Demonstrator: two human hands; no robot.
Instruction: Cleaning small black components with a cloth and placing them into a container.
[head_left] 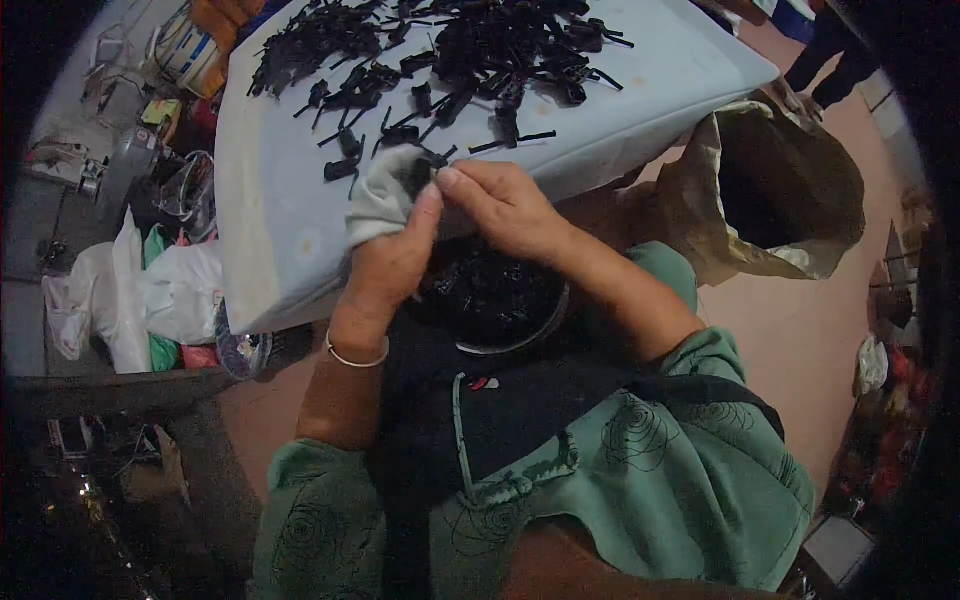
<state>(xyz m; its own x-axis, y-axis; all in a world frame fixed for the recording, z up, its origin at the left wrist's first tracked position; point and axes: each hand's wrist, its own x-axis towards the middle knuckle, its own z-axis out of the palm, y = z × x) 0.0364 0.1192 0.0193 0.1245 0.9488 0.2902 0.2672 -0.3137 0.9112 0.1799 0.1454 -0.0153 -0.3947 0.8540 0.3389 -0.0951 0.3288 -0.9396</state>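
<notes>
My left hand (392,262) is closed, with a greyish-white cloth (374,208) over its fingers and the thumb bare. Between that cloth and the thumb sits a small black plastic part (417,174), mostly hidden. Thumb and forefinger of my right hand (508,208) pinch at the part's edge, against my left thumb tip. Just beyond both hands, loose black plastic parts (470,50) with thin stems lie heaped on a pale table (285,200). Under my wrists, a round container (505,348) full of small black pieces rests near my lap.
A large open sack (690,205) stands right of the table. White plastic bags (180,295) and assorted clutter crowd the left side. Another person's dark-clad legs (830,55) show at the far right, on the reddish floor (770,320).
</notes>
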